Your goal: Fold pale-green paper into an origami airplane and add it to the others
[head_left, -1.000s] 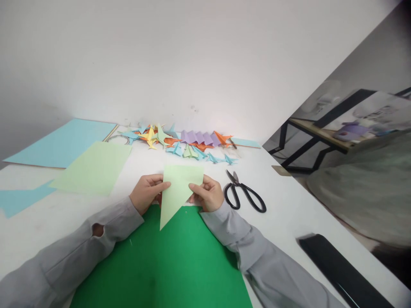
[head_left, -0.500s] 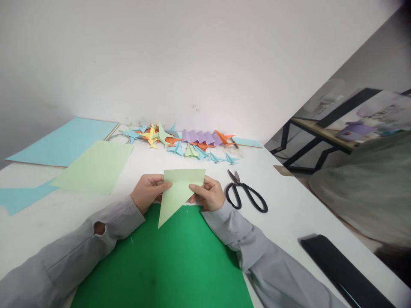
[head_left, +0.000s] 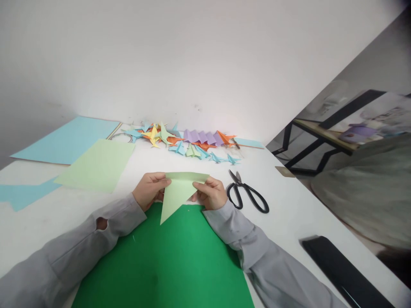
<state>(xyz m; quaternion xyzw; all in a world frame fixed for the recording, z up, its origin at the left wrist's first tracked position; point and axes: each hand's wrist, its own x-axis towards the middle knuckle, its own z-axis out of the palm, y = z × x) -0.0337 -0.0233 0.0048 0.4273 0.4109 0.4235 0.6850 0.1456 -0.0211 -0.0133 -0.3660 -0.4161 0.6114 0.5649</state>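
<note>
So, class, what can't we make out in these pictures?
Head view: some fingers of the left hand and right hand, hidden behind the pale green paper.
Head view: near end of the black object, cut off by the bottom edge.
Head view: the purple object at right, too blurred to identify.

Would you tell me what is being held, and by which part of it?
A light green paper, held near its upper left and right edges by the left hand and right hand.
</note>
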